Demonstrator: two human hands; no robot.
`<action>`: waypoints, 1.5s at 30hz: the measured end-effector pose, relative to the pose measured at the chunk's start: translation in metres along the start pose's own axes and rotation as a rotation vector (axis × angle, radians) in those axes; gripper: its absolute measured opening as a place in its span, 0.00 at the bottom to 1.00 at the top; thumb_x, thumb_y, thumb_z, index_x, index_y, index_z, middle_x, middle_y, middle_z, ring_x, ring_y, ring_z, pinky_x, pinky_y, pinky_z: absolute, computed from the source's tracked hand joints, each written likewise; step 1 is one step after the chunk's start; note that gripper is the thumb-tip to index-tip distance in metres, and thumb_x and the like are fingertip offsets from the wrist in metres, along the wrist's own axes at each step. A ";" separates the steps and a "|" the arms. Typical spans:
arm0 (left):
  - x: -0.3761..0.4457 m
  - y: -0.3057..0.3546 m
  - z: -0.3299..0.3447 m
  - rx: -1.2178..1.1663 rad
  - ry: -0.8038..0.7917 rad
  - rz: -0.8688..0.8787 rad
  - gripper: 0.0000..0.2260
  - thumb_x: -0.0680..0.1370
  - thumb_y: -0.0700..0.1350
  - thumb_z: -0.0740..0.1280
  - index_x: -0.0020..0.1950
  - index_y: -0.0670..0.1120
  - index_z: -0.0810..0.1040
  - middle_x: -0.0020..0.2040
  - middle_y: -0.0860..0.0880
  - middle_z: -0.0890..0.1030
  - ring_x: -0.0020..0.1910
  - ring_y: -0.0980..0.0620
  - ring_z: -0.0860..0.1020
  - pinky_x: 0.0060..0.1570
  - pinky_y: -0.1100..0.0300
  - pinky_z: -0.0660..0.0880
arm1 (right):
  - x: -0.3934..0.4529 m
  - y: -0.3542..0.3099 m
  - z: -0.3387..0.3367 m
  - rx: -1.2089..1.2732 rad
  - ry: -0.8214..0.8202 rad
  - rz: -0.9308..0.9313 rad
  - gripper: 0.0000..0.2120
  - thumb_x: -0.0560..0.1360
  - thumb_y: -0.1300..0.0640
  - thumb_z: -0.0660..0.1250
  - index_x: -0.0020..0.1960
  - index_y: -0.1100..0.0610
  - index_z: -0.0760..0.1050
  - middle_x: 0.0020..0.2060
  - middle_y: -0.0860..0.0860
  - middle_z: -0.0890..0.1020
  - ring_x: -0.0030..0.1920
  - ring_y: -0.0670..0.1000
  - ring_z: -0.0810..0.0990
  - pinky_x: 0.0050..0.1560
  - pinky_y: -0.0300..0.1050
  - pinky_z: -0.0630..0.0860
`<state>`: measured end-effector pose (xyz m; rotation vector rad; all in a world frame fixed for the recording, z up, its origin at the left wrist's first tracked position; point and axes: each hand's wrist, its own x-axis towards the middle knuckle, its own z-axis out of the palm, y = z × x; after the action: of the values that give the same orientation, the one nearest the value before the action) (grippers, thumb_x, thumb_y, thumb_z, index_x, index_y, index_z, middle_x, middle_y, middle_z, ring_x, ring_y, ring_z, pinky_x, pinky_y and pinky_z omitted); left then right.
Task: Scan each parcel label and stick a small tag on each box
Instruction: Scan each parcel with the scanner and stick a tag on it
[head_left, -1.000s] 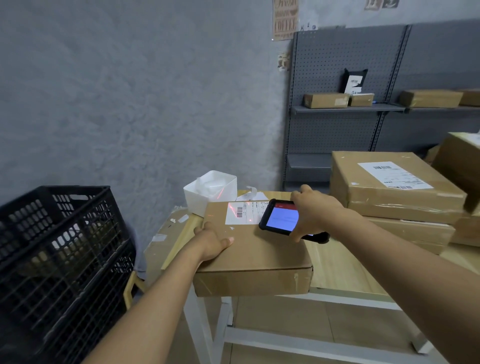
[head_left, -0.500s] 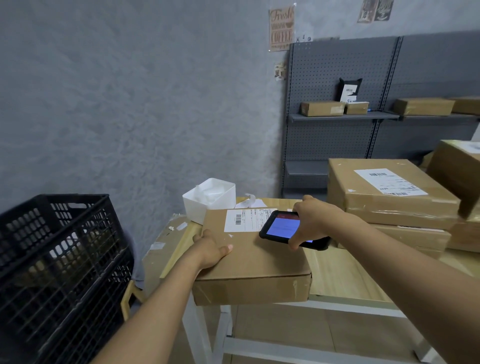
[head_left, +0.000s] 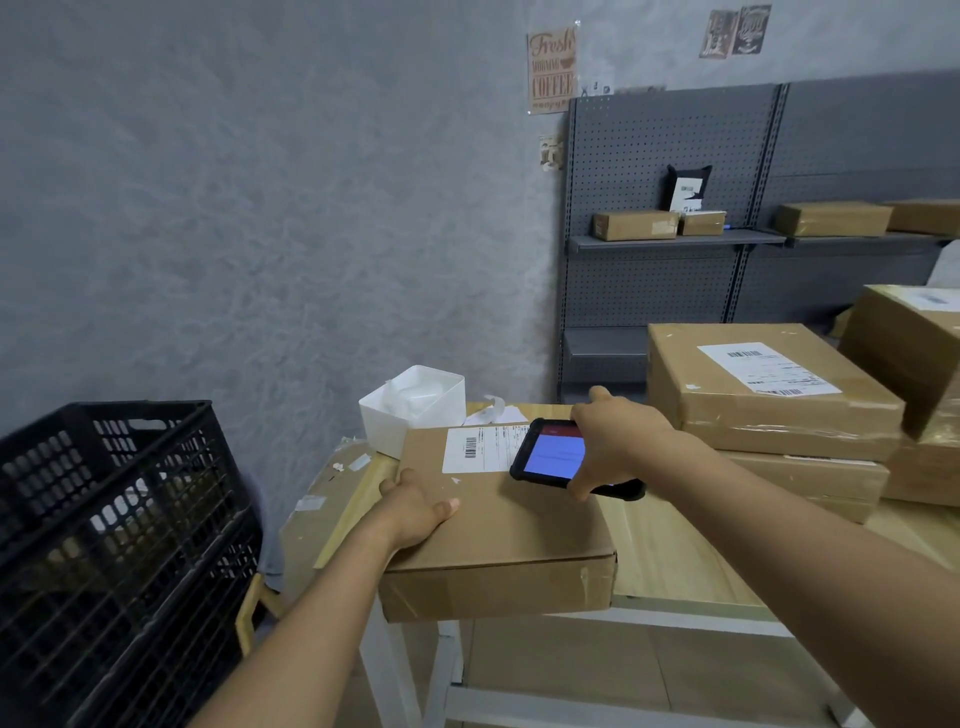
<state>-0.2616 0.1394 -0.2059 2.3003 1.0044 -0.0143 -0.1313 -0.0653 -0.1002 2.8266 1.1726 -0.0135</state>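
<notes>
The right hand (head_left: 618, 441) covers the rear part of the handheld scanner (head_left: 556, 457), whose screen text is too blurred to read. The scanner hides the right edge of the label (head_left: 480, 448) on the box (head_left: 498, 525), and the label's print is too small to read. The black crate (head_left: 114, 545) and the rightmost stacked parcel (head_left: 914, 353) are cut off by the frame edges.
</notes>
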 end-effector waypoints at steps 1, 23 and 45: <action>0.000 0.000 0.000 -0.003 0.002 0.000 0.36 0.78 0.60 0.62 0.77 0.44 0.50 0.75 0.41 0.54 0.68 0.43 0.68 0.63 0.54 0.65 | 0.000 -0.001 -0.002 -0.002 0.003 -0.003 0.31 0.59 0.42 0.77 0.56 0.53 0.70 0.49 0.50 0.68 0.45 0.52 0.73 0.38 0.45 0.74; 0.001 -0.002 0.000 0.027 -0.010 -0.025 0.38 0.77 0.60 0.63 0.77 0.44 0.49 0.76 0.40 0.52 0.70 0.42 0.66 0.65 0.55 0.64 | 0.002 0.071 0.121 0.500 -0.049 0.494 0.33 0.62 0.40 0.76 0.57 0.59 0.69 0.53 0.56 0.69 0.47 0.54 0.73 0.41 0.44 0.72; 0.025 -0.017 -0.018 0.031 0.018 0.062 0.34 0.76 0.64 0.62 0.75 0.47 0.59 0.72 0.46 0.59 0.66 0.45 0.69 0.55 0.60 0.65 | 0.040 0.049 0.129 0.598 0.030 0.502 0.31 0.76 0.40 0.62 0.69 0.61 0.65 0.66 0.62 0.69 0.67 0.63 0.65 0.63 0.52 0.66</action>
<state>-0.2592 0.1746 -0.2065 2.3625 0.9476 0.0171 -0.0654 -0.0812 -0.2264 3.5697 0.4748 -0.3439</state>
